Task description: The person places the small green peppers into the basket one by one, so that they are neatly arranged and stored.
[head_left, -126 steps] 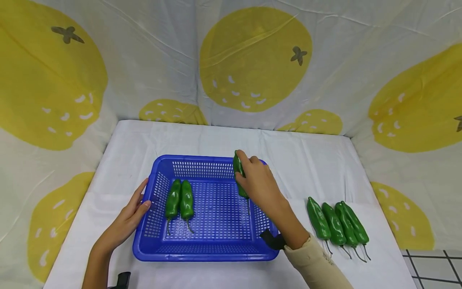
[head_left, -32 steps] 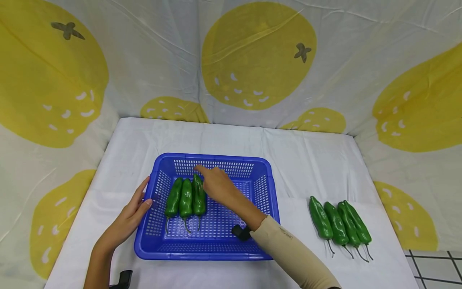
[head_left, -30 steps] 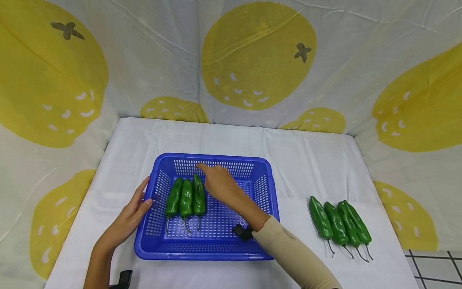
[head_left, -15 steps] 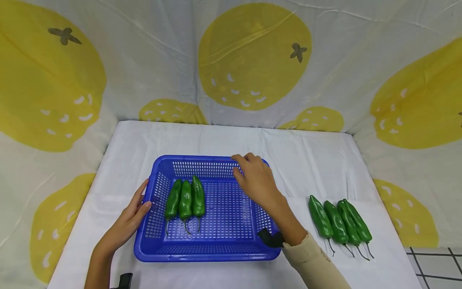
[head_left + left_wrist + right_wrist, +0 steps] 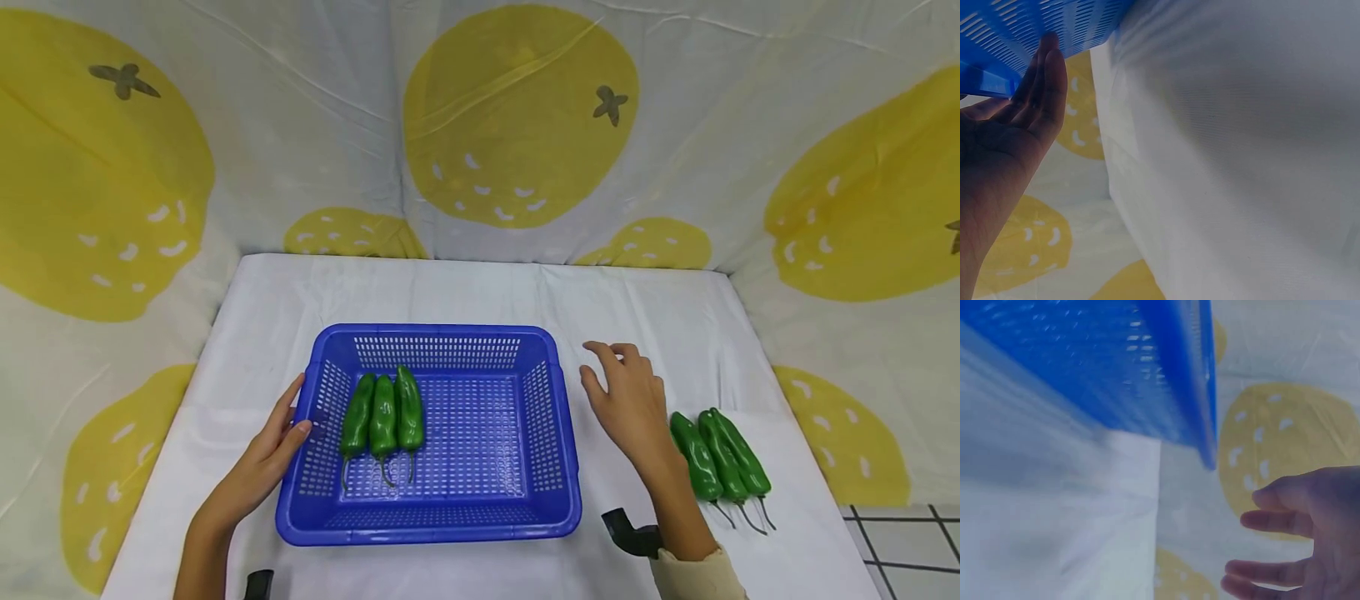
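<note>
A blue plastic basket (image 5: 427,536) stands on the white-covered table. Inside it, toward the left, three green peppers (image 5: 383,417) lie side by side, stems toward me. My left hand (image 5: 258,462) touches the basket's left side; in the left wrist view its straight fingers (image 5: 1054,75) lie along the outer wall, the thumb at the rim. Holding nothing, my right hand (image 5: 628,408) is over the table between the basket and a row of green peppers (image 5: 696,457) on the right. Three of that row show; my right wrist covers where another lay.
White cloth (image 5: 480,292) covers the table. A fabric backdrop (image 5: 330,108) printed with yellow fruit rises behind it and on both sides. Floor tiles (image 5: 911,542) show at the lower right. Black wrist mounts (image 5: 632,533) sit at the wrists.
A third pepper, earlier in my right hand, was laid in the basket beside the other two. The right hand then let go and moved right, out past the basket. The left hand stays put.
</note>
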{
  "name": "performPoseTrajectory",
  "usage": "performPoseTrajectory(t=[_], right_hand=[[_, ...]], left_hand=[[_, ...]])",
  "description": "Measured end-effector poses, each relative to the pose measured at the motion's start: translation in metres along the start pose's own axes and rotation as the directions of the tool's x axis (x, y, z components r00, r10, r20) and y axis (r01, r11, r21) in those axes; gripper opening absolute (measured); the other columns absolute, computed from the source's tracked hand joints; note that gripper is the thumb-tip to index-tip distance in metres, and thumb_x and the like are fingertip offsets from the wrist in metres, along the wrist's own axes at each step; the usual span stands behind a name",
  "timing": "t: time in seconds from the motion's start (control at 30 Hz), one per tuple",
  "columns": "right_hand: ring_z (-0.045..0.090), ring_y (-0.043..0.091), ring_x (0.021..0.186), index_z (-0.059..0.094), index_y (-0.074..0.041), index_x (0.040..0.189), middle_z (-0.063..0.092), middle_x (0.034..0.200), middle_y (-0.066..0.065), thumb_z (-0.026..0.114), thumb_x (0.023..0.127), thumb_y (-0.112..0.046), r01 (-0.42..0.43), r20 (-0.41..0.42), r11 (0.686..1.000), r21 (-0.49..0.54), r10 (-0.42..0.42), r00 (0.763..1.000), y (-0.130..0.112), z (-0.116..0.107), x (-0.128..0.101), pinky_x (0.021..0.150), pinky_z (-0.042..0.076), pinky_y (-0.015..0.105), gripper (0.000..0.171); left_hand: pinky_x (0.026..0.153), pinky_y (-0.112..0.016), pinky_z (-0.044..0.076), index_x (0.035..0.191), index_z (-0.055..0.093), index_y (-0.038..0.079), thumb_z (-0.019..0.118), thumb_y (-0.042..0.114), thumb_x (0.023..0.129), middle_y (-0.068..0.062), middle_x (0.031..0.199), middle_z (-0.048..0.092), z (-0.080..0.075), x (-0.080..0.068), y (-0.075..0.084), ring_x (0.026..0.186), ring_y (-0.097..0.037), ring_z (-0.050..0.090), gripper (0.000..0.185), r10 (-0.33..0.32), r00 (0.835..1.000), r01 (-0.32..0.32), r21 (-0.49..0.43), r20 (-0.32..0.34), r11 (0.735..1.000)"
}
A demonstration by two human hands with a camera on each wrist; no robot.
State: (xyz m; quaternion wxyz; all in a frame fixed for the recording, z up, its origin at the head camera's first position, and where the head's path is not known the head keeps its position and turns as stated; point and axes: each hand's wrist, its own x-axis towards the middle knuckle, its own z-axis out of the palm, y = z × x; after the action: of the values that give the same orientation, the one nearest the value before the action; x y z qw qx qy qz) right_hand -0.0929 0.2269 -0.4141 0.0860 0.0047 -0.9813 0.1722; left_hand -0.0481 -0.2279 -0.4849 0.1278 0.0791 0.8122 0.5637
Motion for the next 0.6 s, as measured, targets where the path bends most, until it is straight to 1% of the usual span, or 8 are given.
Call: performPoseTrajectory(t=[0.13, 0.23, 0.43, 0.5, 0.6], right_hand=[[0.053, 0.051, 0.108, 0.062, -0.008, 0.131, 0.053, 0.126, 0.031, 0.06, 0.098, -0.02, -0.049, 0.001, 0.999, -0.017, 0.049, 0.999, 0.019, -0.003, -0.012, 0.077, 0.043, 0.064, 0.036], [0.054, 0.053, 0.104, 0.062, -0.007, 0.13, 0.053, 0.125, 0.033, 0.061, 0.096, -0.018, -0.068, -0.005, 0.997, -0.023, 0.068, 0.998, 0.032, -0.007, -0.02, 0.073, 0.044, 0.063, 0.036], [0.056, 0.054, 0.097, 0.061, -0.005, 0.13, 0.052, 0.122, 0.036, 0.064, 0.092, -0.012, -0.113, 0.016, 0.993, -0.035, 0.113, 0.993, 0.056, -0.011, -0.035, 0.062, 0.047, 0.059, 0.039], [0.057, 0.053, 0.094, 0.06, -0.004, 0.13, 0.052, 0.121, 0.036, 0.065, 0.091, -0.01, -0.134, 0.026, 0.99, -0.044, 0.135, 0.99, 0.064, -0.011, -0.04, 0.058, 0.048, 0.057, 0.04], [0.058, 0.051, 0.092, 0.06, -0.003, 0.13, 0.052, 0.119, 0.036, 0.065, 0.089, -0.008, -0.167, 0.045, 0.985, -0.047, 0.169, 0.985, 0.075, -0.011, -0.047, 0.057, 0.047, 0.055, 0.041]], left_hand=[[0.081, -0.06, 0.055, 0.161, 0.002, 0.031, 0.04, 0.023, 0.109, -0.034, 0.144, 0.037, 0.0, 0.0, -0.001, 0.116, -0.056, 0.054, 0.065, -0.005, 1.0, 0.005, -0.007, 0.0, 1.0], [0.082, -0.062, 0.054, 0.161, 0.002, 0.032, 0.04, 0.023, 0.109, -0.034, 0.145, 0.036, 0.0, 0.0, -0.001, 0.117, -0.056, 0.053, 0.065, -0.004, 1.0, 0.004, -0.006, 0.001, 1.0], [0.085, -0.066, 0.05, 0.161, 0.002, 0.032, 0.04, 0.023, 0.109, -0.035, 0.151, 0.029, 0.001, 0.0, -0.001, 0.121, -0.059, 0.048, 0.065, 0.0, 1.0, 0.0, 0.0, 0.002, 1.0], [0.086, -0.066, 0.05, 0.161, 0.002, 0.032, 0.039, 0.024, 0.109, -0.035, 0.151, 0.03, 0.0, 0.0, -0.001, 0.121, -0.059, 0.049, 0.065, -0.002, 1.0, 0.002, 0.004, 0.001, 1.0], [0.086, -0.066, 0.05, 0.161, 0.002, 0.032, 0.039, 0.023, 0.109, -0.035, 0.15, 0.03, 0.0, 0.0, -0.001, 0.121, -0.058, 0.049, 0.065, -0.003, 1.0, 0.003, 0.007, 0.001, 1.0]])
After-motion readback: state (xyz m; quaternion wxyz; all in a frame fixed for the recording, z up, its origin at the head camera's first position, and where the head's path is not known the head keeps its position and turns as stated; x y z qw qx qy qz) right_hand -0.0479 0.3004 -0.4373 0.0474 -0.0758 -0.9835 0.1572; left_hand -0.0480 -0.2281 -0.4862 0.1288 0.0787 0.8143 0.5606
